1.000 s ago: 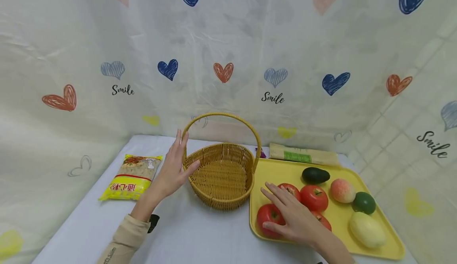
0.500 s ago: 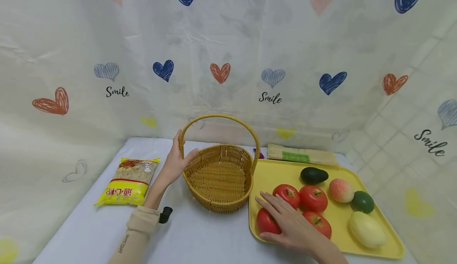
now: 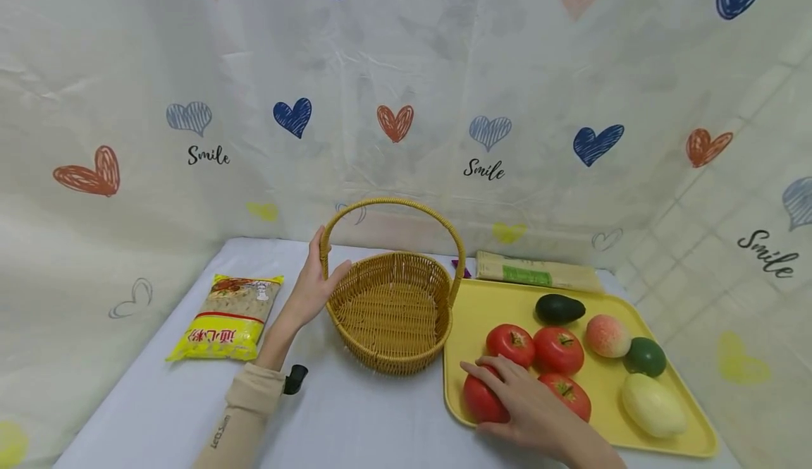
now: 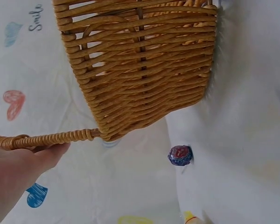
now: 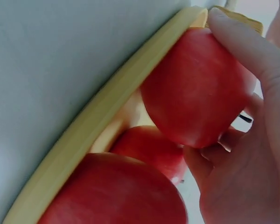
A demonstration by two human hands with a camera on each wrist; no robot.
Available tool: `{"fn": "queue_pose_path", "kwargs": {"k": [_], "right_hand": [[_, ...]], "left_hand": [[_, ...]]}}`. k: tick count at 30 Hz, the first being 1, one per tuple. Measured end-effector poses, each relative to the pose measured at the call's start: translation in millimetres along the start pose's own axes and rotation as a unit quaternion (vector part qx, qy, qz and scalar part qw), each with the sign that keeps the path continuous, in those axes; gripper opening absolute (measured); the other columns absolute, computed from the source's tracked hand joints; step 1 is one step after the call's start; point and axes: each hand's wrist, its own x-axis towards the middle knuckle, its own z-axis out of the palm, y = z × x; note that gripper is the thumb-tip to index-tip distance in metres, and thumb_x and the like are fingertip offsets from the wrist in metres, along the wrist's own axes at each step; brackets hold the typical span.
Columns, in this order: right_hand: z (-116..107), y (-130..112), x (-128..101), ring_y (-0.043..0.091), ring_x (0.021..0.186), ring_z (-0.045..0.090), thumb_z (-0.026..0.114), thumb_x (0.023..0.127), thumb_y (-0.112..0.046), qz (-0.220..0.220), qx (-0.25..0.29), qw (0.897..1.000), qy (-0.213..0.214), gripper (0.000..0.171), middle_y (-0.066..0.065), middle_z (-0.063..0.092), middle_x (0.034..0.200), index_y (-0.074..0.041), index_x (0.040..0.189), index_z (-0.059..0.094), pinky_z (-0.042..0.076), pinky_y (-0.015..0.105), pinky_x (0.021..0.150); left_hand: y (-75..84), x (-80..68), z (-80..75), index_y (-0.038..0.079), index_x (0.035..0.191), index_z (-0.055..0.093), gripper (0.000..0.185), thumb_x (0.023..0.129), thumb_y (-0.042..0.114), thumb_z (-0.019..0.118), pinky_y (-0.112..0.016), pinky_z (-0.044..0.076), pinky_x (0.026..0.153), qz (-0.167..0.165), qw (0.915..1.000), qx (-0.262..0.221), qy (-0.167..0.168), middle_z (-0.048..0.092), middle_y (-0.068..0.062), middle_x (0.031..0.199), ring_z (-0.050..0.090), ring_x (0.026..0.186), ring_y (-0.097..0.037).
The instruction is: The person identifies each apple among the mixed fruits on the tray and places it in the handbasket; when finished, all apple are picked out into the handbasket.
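Observation:
A brown wicker basket (image 3: 392,314) with a tall arched handle (image 3: 396,201) stands mid-table. My left hand (image 3: 311,285) grips the left side of that handle; in the left wrist view, thumb and palm (image 4: 18,172) lie against the wound handle, with the other fingers hidden. At the front left corner of a yellow tray (image 3: 466,314), my right hand (image 3: 523,405) has its fingers and thumb curled round a red apple (image 3: 482,395). The right wrist view shows this apple (image 5: 200,88) between thumb and fingers, right by the tray rim (image 5: 84,140). More red apples (image 3: 558,350) sit beside it.
The tray also bears an avocado (image 3: 560,309), a peach (image 3: 607,336), a dark green fruit (image 3: 645,357) and a pale yellow fruit (image 3: 653,405). Behind it lies a brown paper package (image 3: 539,271). A yellow food bag (image 3: 231,317) lies left of the basket.
My left hand has moved from beside the basket handle to gripping it. Over the front left apple, my right hand's fingers have come down and curled round it.

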Motion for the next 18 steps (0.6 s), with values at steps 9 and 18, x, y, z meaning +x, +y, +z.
{"fn": "queue_pose_path", "kwargs": {"k": [9,18], "right_hand": [[-11,-4,1,0.023,0.122,0.056,0.083,0.080,-0.053,0.009,0.016,0.999,-0.026,0.080,0.001,0.054,0.140,-0.036,0.150,0.048,0.060,0.051,0.092],[-44,-28,29,0.014,0.122,0.057,0.081,0.084,-0.052,-0.039,0.023,0.999,0.007,0.076,-0.006,0.054,0.140,-0.040,0.149,0.045,0.062,0.037,0.084]], "left_hand": [[-2.3,2.0,0.1,0.028,0.165,-0.009,0.089,0.105,0.043,0.056,-0.071,0.022,0.121,0.000,1.0000,-0.008,-0.006,0.015,-0.023,0.170,0.021,0.159,-0.039],[-2.0,2.0,-2.1,0.027,0.165,-0.009,0.089,0.105,0.046,0.053,-0.071,0.022,0.122,0.002,0.9999,-0.007,-0.014,0.010,-0.021,0.172,0.019,0.159,-0.040]]}}
